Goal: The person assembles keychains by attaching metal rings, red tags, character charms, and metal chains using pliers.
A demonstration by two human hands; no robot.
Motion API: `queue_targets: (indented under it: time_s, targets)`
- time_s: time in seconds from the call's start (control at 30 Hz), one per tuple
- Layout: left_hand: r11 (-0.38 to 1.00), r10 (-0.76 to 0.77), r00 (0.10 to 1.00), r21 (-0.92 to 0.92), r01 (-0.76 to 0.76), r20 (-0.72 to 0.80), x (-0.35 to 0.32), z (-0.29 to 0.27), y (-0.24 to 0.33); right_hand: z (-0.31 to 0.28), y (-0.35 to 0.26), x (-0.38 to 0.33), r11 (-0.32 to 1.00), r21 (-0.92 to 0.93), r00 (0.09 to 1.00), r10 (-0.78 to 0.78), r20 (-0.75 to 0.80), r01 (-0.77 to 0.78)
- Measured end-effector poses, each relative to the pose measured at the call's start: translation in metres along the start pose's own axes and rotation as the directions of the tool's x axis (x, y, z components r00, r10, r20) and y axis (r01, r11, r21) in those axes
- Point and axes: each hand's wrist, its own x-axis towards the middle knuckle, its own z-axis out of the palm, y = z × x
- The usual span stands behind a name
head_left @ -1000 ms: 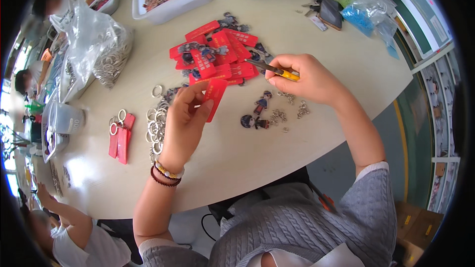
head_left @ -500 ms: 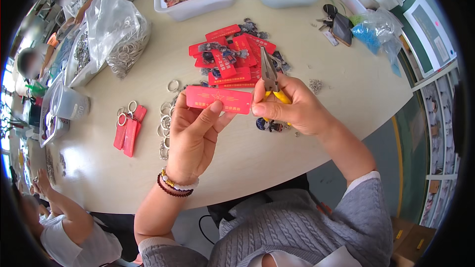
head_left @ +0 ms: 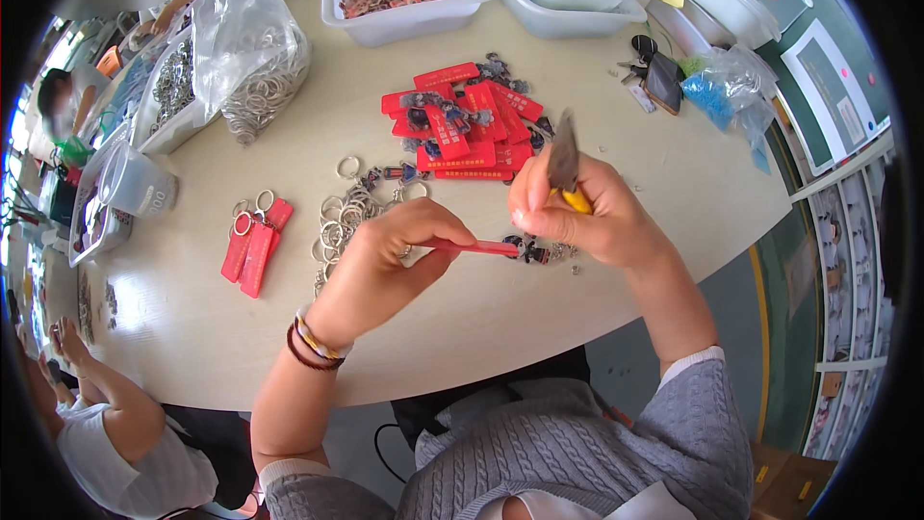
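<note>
My left hand (head_left: 390,250) pinches a flat red tag (head_left: 476,247) by one end; the tag now shows nearly edge-on. Pliers (head_left: 564,159) with yellow handles are in my closed right hand (head_left: 602,217), their jaws pointing up and away. A gap separates the pliers from the tag. Near the tag's far end lies a small dark figure charm (head_left: 529,250) on the table. Metal split rings (head_left: 332,221) lie beyond my left wrist, partly hidden by it. A heap of red tags (head_left: 462,159) and figure charms sits beyond both hands.
Red tags with rings (head_left: 257,250) lie at the left. Behind them are a plastic bag of rings (head_left: 260,87) and tubs. A white bin (head_left: 351,24) of printed pieces stands at the back. Keys (head_left: 643,48) lie back right. Other people sit at the left.
My left hand has turned the tag from face-up to edge-on and lowered it. My right hand has moved right with the pliers, away from the tag. The whole view has shifted slightly.
</note>
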Motion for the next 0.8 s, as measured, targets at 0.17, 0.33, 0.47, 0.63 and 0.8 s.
queue_targets:
  time_s: [0.17, 0.33, 0.47, 0.63, 0.8]
  targets:
    - [0.972, -0.185, 0.972, -0.175, 0.159, -0.144, -0.003, 0.014, -0.003, 0.003, -0.004, -0.001, 0.965, -0.262, 0.999, 0.020, -0.027, -0.026]
    - [0.979, -0.193, 0.935, -0.128, 0.162, -0.299, 0.002, -0.008, -0.027, -0.008, -0.007, -0.012, 0.925, -0.302, 0.949, 0.143, -0.281, -0.229]
    - [0.979, -0.180, 0.906, -0.162, 0.126, -0.383, -0.001, -0.014, -0.024, -0.017, -0.016, -0.057, 0.855, -0.424, 0.920, 0.141, -0.364, -0.299]
    - [0.985, -0.159, 0.929, -0.121, 0.125, -0.334, 0.004, -0.010, -0.029, -0.027, -0.025, -0.139, 0.677, -0.555, 0.853, 0.222, -0.472, -0.483]
    - [0.979, -0.163, 0.933, -0.171, 0.113, -0.322, 0.005, 0.001, -0.029, -0.003, -0.010, -0.138, 0.508, -0.763, 0.916, 0.198, -0.349, -0.400]
